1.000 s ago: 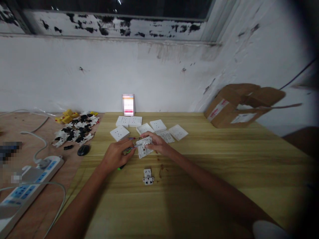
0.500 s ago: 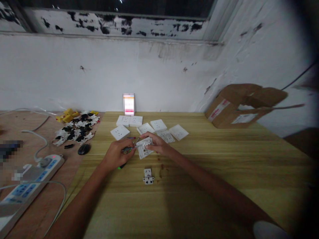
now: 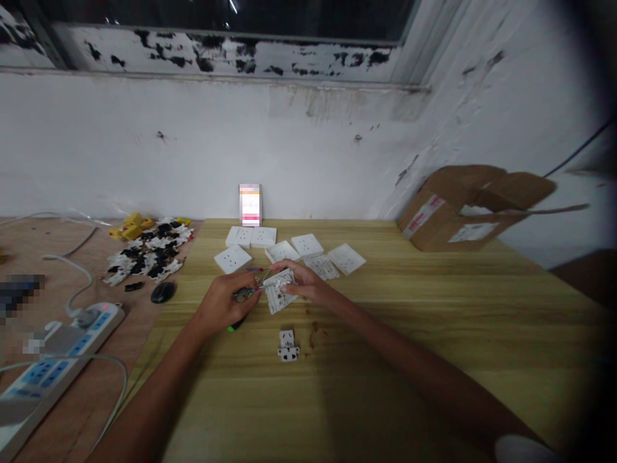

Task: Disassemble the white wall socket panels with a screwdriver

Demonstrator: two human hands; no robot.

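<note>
My left hand (image 3: 222, 303) is closed around a green-handled screwdriver (image 3: 243, 298), whose tip points at a white socket plate (image 3: 278, 292). My right hand (image 3: 301, 283) grips that plate by its far edge and holds it tilted, back side up, just above the wooden table (image 3: 385, 360). A small white socket insert (image 3: 288, 345) lies on the table in front of my hands.
Several white socket plates (image 3: 232, 258) lie in a row behind my hands, below a small box (image 3: 250, 204) by the wall. A pile of black, white and yellow parts (image 3: 144, 251), a black mouse (image 3: 162, 292) and a power strip (image 3: 53, 354) are at left. A cardboard box (image 3: 463, 206) stands at right.
Both hands stay at the plate with only slight shifts. The view has dipped a little, so everything sits a few pixels lower.
</note>
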